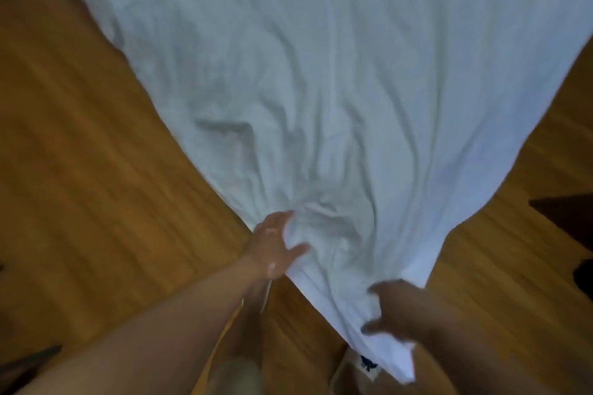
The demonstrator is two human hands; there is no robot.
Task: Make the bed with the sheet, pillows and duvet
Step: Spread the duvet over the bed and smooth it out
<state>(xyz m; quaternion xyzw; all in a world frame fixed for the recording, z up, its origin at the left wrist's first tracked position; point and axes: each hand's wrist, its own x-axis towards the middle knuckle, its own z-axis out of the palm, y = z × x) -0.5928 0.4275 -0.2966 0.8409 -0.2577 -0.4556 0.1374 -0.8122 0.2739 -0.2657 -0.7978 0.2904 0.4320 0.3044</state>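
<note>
A large white duvet [321,90] spreads away from me and narrows to a corner near my body. My left hand [272,247] grips a bunched fold at the cloth's left edge, thumb over the fabric. My right hand [394,311] holds the near corner lower down, fingers curled into the cloth. A small white tag with dark print [365,364] hangs under that corner. The frame is blurred. No pillows or mattress show.
A wooden floor [80,170] lies to the left and right [513,250] of the cloth. A dark object [564,221] sits at the right edge. My legs [244,346] stand below the hands.
</note>
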